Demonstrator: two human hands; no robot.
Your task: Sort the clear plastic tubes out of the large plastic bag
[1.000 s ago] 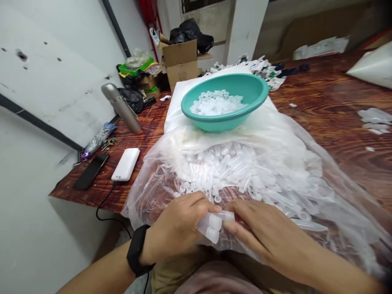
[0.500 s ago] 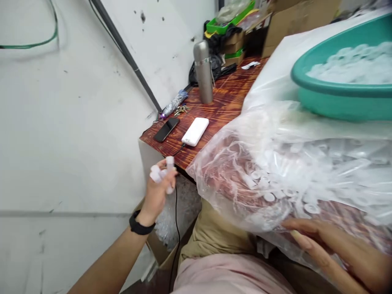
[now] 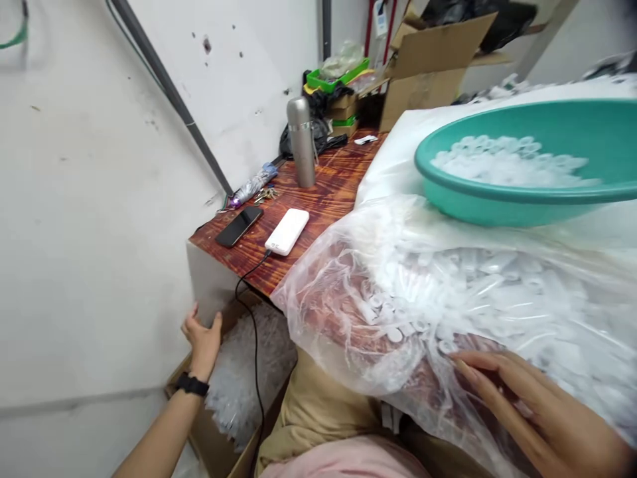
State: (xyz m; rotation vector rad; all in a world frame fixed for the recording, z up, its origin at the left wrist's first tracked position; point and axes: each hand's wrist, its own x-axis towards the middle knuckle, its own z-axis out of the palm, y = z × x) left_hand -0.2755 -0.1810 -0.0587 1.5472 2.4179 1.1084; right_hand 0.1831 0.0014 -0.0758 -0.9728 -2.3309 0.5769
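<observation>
My left hand (image 3: pixel 203 338), with a black band on its wrist, is over the left side of a cardboard box (image 3: pixel 199 425) on the floor. Its fingers are apart and hold nothing. Many small clear-white plastic pieces (image 3: pixel 239 378) fill that box. On the table lies a clear plastic bag (image 3: pixel 323 318) with white tubular pieces (image 3: pixel 395 332) in it. The fingertips of my right hand (image 3: pixel 527 398) are at the bag's near side, close together; whether they pinch the film is hard to make out.
A teal basin (image 3: pixel 497 196) of white rings stands behind the bag. On the wooden table are a white power bank (image 3: pixel 287 231) with a black cable, a phone (image 3: pixel 239 226), keys (image 3: pixel 267 194) and a steel flask (image 3: pixel 301 143). A wall rises at left.
My left hand has let go of the white pieces it held, moved down and left over the box, and its fingers have spread. The view has shifted to the right; my right hand remains at the bag.
</observation>
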